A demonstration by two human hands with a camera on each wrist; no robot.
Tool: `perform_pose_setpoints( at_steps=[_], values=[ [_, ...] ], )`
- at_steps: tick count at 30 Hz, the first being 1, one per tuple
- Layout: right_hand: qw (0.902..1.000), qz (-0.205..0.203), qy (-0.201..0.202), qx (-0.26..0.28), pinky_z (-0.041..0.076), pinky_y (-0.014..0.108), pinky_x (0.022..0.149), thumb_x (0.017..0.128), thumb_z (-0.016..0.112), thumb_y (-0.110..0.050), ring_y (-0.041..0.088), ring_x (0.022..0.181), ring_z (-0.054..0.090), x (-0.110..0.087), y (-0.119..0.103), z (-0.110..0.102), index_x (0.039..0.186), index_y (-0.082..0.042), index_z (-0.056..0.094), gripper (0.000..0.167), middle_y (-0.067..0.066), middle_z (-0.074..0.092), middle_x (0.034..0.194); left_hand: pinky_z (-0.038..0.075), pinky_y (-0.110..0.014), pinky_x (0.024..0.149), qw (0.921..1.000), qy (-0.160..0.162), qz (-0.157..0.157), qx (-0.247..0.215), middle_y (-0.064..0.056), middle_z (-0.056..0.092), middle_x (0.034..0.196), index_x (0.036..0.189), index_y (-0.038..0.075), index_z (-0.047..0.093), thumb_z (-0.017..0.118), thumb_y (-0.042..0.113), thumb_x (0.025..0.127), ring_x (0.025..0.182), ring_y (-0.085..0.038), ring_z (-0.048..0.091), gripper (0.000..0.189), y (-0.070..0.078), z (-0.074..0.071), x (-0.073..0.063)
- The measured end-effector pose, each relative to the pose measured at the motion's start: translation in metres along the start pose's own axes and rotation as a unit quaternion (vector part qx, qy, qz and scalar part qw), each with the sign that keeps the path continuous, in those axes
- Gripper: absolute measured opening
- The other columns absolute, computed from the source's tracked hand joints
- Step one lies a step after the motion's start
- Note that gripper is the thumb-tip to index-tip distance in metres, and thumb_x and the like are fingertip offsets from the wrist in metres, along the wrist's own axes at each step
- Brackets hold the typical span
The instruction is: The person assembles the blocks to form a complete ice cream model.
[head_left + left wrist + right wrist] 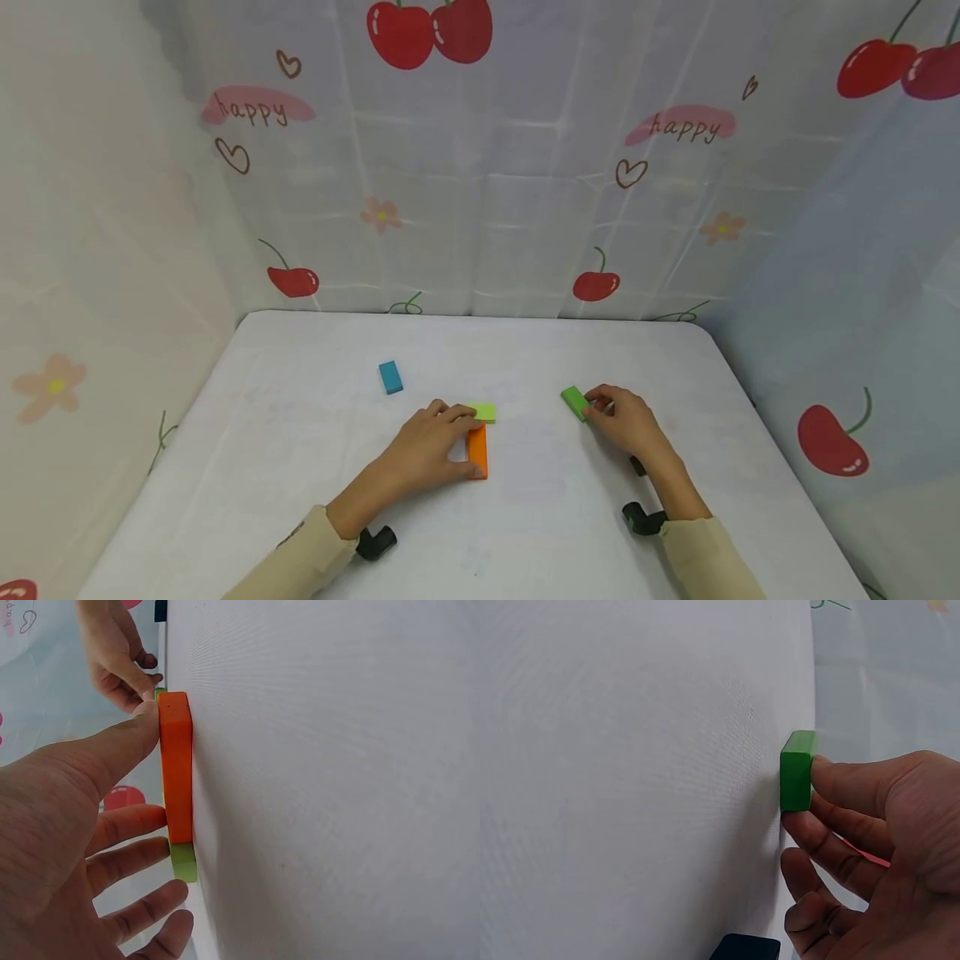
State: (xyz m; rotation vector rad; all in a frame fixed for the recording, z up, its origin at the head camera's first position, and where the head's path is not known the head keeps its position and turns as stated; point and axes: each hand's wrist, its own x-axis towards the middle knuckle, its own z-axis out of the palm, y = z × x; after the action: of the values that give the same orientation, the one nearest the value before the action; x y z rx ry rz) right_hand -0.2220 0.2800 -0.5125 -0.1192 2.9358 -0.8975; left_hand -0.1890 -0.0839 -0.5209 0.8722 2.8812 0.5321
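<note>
My left hand (431,446) spans an orange block (477,454) on the white table, thumb at its near end and index finger by its far end. A lime-green block (484,412) lies crosswise against that far end, close to the fingers. In the left wrist view, the thumb touches the orange block (177,769), and the lime block (184,862) shows past it. Farther right, my right hand (622,417) pinches a green block (574,403) between thumb and fingers. The right wrist view shows this green block (796,780) held at the tabletop, its lower side partly shadowed.
A blue block (391,377) lies alone at the back left of the table (315,350). Near the right forearm sits a small dark block (637,466). Black mounts (377,543) show at both wrists. A cherry-print curtain (480,208) rises behind the table.
</note>
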Motion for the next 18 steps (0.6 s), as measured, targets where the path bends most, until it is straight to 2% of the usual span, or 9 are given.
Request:
perform_pose_setpoints(
  at_steps=[9, 18],
  values=[
    [0.9997, -0.008, -0.007, 0.020, 0.048, 0.031, 0.073, 0.101, 0.074, -0.022, 0.020, 0.087, 0.062, 0.008, 0.004, 0.001, 0.125, -0.004, 0.073, 0.029, 0.011, 0.073, 0.103, 0.050, -0.043, 0.107, 1.0000, 0.001, 0.004, -0.003, 0.004, 0.059, 0.156, 0.148, 0.026, 0.064, 0.080, 0.067, 0.088, 0.126, -0.018, 0.052, 0.075, -0.001, 0.000, 0.000],
    [0.9996, -0.009, -0.022, 0.018, 0.048, 0.031, 0.076, 0.102, 0.074, -0.023, 0.022, 0.094, 0.064, 0.020, -0.002, 0.000, 0.125, -0.007, 0.074, 0.028, 0.010, 0.072, 0.104, 0.050, -0.043, 0.106, 1.0000, 0.000, 0.004, -0.006, 0.003, 0.059, 0.156, 0.148, 0.026, 0.064, 0.081, 0.065, 0.088, 0.125, -0.019, 0.052, 0.074, 0.001, -0.001, -0.001]
  ],
)
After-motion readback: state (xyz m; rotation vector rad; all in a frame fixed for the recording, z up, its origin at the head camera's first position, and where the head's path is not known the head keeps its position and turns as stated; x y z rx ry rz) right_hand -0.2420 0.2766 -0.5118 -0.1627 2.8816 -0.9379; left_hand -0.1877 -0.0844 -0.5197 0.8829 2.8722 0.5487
